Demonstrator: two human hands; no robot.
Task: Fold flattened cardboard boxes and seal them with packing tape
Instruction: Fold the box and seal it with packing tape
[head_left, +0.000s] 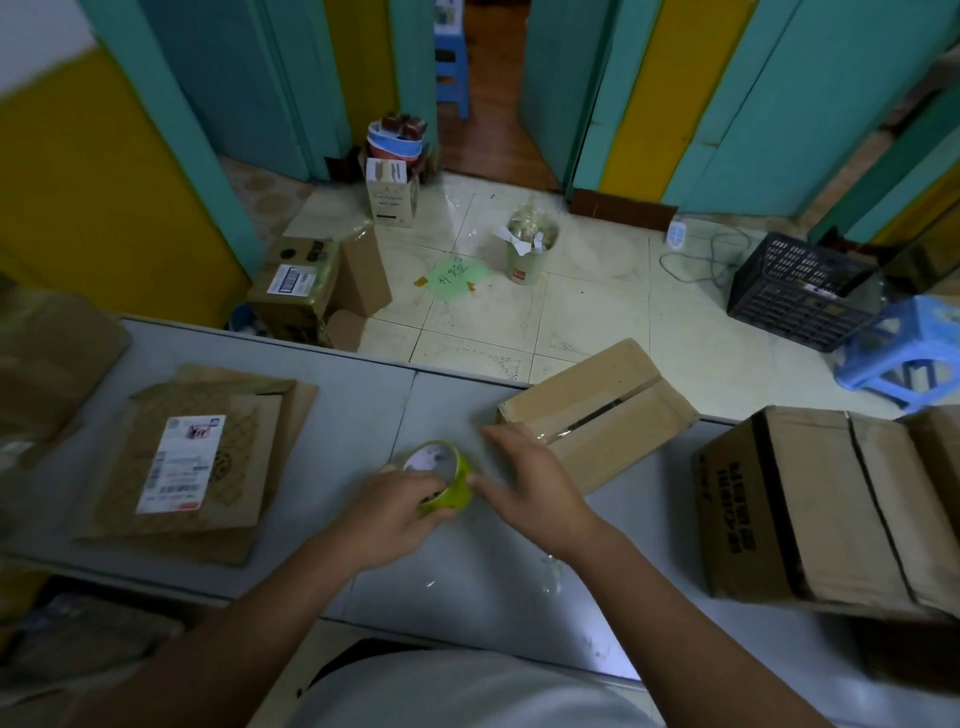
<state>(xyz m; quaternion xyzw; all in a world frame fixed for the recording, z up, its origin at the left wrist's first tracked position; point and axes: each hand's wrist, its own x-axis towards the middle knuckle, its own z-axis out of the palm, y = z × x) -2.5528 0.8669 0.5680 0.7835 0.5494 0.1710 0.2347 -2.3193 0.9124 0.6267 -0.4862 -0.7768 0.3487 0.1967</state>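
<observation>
Folded box (597, 415): lies just beyond the right hand (524, 483), the nearer hand, seam running diagonally away rightward; left hand (389, 512) grips tape roll (457, 491); the right hand's grasp, fingers spread, cannot be told.

grey table (363, 415) in front of me, two panels, seam down middle. to my left: stack of flattened boxes (249, 441), white shipping label (179, 462) on top sheet. far left edge: blurred brown slab (47, 358), probably more flat cardboard. at far edge, right of seam: small folded box (597, 410), top flaps shut. to my right: big box (831, 509) with black straps. near me: crumpled clear tape scrap (551, 571).
</observation>
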